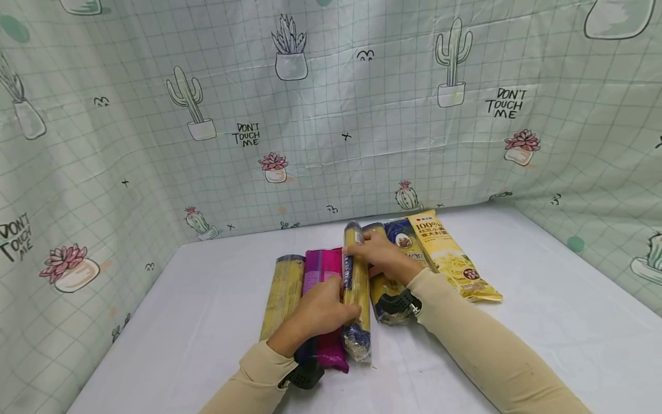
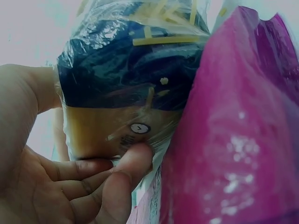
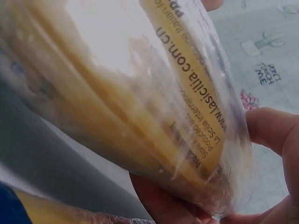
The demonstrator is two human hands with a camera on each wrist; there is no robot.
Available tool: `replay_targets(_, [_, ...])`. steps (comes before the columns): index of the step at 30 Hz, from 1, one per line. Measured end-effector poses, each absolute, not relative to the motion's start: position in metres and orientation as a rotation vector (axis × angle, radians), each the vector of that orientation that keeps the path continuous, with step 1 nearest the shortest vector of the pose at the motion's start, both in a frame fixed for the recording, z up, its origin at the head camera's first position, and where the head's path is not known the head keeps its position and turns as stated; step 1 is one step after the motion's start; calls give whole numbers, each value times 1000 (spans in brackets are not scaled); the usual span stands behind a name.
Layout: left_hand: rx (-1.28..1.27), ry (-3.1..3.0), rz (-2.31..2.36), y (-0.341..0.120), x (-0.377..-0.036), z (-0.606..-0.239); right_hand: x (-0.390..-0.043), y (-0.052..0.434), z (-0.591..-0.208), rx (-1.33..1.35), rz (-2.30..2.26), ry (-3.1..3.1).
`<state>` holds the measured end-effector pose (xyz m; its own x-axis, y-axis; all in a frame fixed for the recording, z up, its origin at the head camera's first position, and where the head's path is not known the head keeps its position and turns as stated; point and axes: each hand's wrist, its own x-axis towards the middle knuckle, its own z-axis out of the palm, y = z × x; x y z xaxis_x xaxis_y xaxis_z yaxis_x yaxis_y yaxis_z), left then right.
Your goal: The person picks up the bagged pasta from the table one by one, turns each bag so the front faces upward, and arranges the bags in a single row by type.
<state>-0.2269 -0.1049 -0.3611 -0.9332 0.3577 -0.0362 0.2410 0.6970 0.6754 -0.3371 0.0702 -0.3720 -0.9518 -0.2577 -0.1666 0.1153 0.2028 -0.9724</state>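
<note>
Both hands hold a clear-wrapped pack of spaghetti (image 1: 357,287) with dark blue bands, lengthwise in the middle of the row of packs. My left hand (image 1: 323,307) grips its near half, thumb across the front. Higher up, near the far end, my right hand (image 1: 385,256) grips it from the right. In the left wrist view, the pack's blue-and-yellow end (image 2: 126,84) stands beside a magenta pack (image 2: 224,140), the fingers curled at its lower side. The right wrist view has printed wrapping (image 3: 196,88) filling the frame, thumb and fingers around one end.
Left of the held pack lie the magenta pack and another clear pasta pack (image 1: 284,287). To the right are a pasta pack (image 1: 383,293) partly under the right hand, a blue-and-yellow pack (image 1: 400,233) and a yellow pack (image 1: 450,259). A cactus-print curtain (image 1: 320,109) stands behind the white table (image 1: 207,322).
</note>
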Motion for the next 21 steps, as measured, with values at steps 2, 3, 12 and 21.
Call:
replay_targets(2, [490, 2752, 1044, -105, -227, -361, -337, 70, -372, -129, -1820, 2188])
replay_targets(3, [492, 2758, 1039, -105, -227, -361, -337, 70, -372, -126, -1825, 2187])
replay_targets(12, [498, 2773, 1040, -106, -228, -362, -337, 70, -371, -107, -1885, 2193])
replay_targets(21, [468, 2686, 1201, -112, -231, -363, -338, 73, -365, -42, -1995, 2162])
